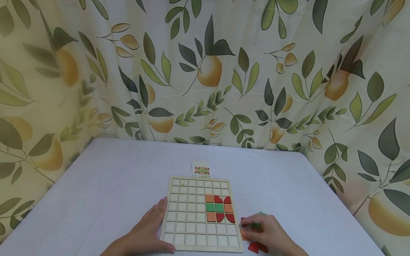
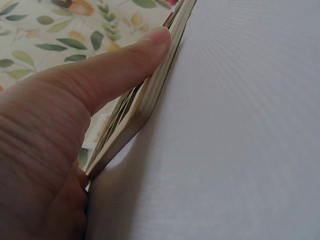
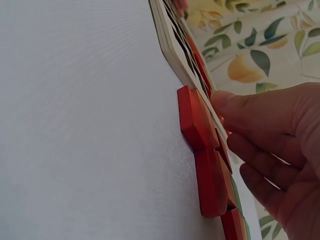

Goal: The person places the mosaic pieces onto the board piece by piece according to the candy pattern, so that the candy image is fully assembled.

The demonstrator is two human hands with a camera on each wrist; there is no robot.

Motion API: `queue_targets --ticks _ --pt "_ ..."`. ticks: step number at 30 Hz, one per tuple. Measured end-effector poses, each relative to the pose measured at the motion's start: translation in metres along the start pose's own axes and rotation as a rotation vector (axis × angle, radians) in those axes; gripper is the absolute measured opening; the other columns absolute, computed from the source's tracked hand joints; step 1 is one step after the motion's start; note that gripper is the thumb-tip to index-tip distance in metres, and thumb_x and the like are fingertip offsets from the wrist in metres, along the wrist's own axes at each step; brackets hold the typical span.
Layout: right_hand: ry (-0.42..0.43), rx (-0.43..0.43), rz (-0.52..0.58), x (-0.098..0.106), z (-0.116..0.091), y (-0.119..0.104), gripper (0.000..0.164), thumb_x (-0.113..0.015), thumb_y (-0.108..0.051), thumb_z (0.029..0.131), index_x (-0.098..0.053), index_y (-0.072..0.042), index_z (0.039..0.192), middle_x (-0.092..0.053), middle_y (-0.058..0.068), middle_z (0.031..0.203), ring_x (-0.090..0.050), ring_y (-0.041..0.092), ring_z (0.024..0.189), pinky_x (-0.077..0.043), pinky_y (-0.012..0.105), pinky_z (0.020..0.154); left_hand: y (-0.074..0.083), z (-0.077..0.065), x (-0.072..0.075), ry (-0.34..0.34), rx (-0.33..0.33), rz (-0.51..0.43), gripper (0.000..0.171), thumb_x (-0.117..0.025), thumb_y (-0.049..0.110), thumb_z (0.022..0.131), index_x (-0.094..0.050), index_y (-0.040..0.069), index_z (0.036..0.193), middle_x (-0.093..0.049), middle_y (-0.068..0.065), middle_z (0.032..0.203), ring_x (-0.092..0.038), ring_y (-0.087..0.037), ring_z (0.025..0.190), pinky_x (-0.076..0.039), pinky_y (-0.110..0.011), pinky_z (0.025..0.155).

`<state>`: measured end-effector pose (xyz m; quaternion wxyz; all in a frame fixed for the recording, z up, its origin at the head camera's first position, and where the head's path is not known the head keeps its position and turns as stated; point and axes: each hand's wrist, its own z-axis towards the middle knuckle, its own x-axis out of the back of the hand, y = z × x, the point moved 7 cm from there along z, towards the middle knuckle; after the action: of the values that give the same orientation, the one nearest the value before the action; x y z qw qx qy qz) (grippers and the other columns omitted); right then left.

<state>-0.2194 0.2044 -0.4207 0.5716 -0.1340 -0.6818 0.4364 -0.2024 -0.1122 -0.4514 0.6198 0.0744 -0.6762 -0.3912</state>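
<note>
A square wooden grid board [image 1: 187,227] lies on the table, with red, orange and green pieces set in cells at its right side. My left hand [image 1: 147,227] rests along the board's left edge, fingers straight and thumb at the near corner. In the left wrist view the thumb [image 2: 150,45] lies over the board's rim. My right hand [image 1: 269,231] is among loose pieces beside the board's right edge, thumb and index finger apart. In the right wrist view its fingertips are close to red pieces [image 3: 210,180] and partly hidden.
A small pattern card [image 1: 201,169] lies just beyond the board's far edge, printed with a red, orange and green design. Loose red pieces [image 1: 253,247] lie near the board's right front corner. A curtain with fruit and leaves [image 1: 192,89] hangs behind the white table [image 1: 112,185].
</note>
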Motion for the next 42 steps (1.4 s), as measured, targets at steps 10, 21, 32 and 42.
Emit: queue_targets --ticks 10,21,32,42 --pt "-0.078 -0.01 0.107 -0.005 -0.007 0.005 0.026 -0.071 -0.026 0.081 -0.07 -0.011 0.102 -0.065 -0.002 0.095 -0.056 0.011 0.083 -0.05 0.022 0.071 0.0 0.0 0.0 -0.007 0.01 0.002 0.131 -0.067 0.072 0.058 -0.006 -0.005 0.145 -0.008 -0.019 0.151 -0.007 -0.03 0.138 -0.006 -0.043 0.107" --pt "-0.126 0.09 0.069 -0.005 -0.008 -0.001 0.027 -0.069 -0.022 0.083 -0.068 -0.004 0.104 -0.064 -0.002 0.096 -0.054 0.009 0.082 -0.051 0.022 0.069 0.002 -0.001 0.001 0.0 -0.004 -0.008 0.13 -0.068 0.071 0.058 -0.007 -0.005 0.144 -0.008 -0.019 0.151 -0.006 -0.03 0.138 0.0 -0.034 0.106" --pt "-0.123 -0.078 0.12 -0.007 -0.006 0.006 0.027 -0.071 -0.022 0.081 -0.069 -0.007 0.104 -0.064 -0.001 0.095 -0.056 0.013 0.081 -0.051 0.021 0.069 0.001 0.0 -0.001 -0.003 -0.009 0.008 0.13 -0.066 0.072 0.059 -0.006 -0.006 0.144 -0.008 -0.02 0.15 -0.007 -0.03 0.137 -0.002 -0.038 0.108" --pt "-0.052 -0.079 -0.03 0.004 -0.003 0.004 0.033 -0.073 -0.034 0.077 -0.072 -0.012 0.101 -0.066 -0.007 0.09 -0.055 0.009 0.078 -0.05 0.021 0.062 0.003 0.0 0.001 0.014 -0.014 0.016 0.13 -0.067 0.072 0.059 -0.007 -0.006 0.144 -0.009 -0.02 0.15 -0.008 -0.03 0.137 0.005 -0.022 0.107"
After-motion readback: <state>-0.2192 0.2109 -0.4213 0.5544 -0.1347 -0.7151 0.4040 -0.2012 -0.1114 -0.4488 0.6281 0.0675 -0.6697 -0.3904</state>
